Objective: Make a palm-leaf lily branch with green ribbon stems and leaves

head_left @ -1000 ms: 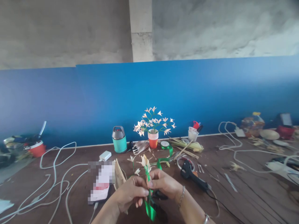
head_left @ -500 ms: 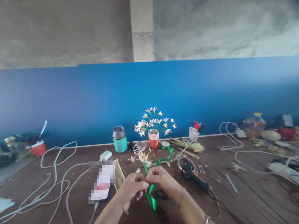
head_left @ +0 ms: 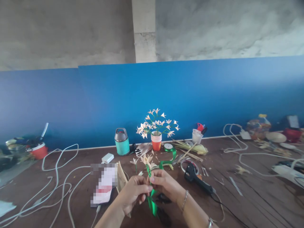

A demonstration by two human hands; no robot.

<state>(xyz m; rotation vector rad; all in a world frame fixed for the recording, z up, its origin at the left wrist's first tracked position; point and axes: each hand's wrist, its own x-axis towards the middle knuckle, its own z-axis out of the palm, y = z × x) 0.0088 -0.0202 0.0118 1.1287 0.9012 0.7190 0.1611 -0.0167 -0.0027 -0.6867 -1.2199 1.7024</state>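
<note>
Both of my hands meet low in the middle of the view around a small handmade flower stem with pale petals. My left hand pinches the stem from the left, fingers closed. My right hand grips the stem from the right, fingers closed, with a bracelet on the wrist. A strip of green ribbon hangs down from between the two hands. Beyond them a red paper cup holds a bunch of similar pale flowers.
A black glue gun lies right of my hands on the brown floor. A teal canister, a green ribbon spool, a white cup and dried leaves stand by the blue wall. White cables loop at left and right.
My hands have shifted slightly up with the stem, and the hanging green ribbon has swung and shortened a little. Nothing else has moved.
</note>
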